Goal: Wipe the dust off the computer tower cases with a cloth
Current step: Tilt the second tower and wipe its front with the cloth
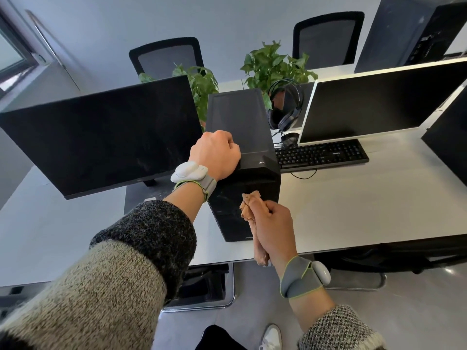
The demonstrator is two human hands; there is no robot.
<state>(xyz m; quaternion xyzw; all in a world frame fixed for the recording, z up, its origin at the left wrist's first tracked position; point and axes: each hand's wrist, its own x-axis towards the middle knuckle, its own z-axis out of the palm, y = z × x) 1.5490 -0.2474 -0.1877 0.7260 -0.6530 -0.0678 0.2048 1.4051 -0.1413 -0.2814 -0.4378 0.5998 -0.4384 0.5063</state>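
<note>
**Head view: cloth (252,213) pressed to the tower's front, other hand bracing the top**

The right hand (274,228) is clenched around a bunched tan cloth. The wad's upper end touches the front panel of the black computer tower (242,122), low on its right side. The left hand (214,154) is curled over the tower's top at the near left corner, apparently holding the case steady.

The tower stands upright on the white desk (353,210) between the left monitor (101,137) and the keyboard (321,154). Its long axis is vertical, and its top panel runs away toward 12 o'clock. From the cloth, the unwiped front panel lies at 9 o'clock and the top at 12. I'd judge the right hand is better placed to sweep either one.
</note>
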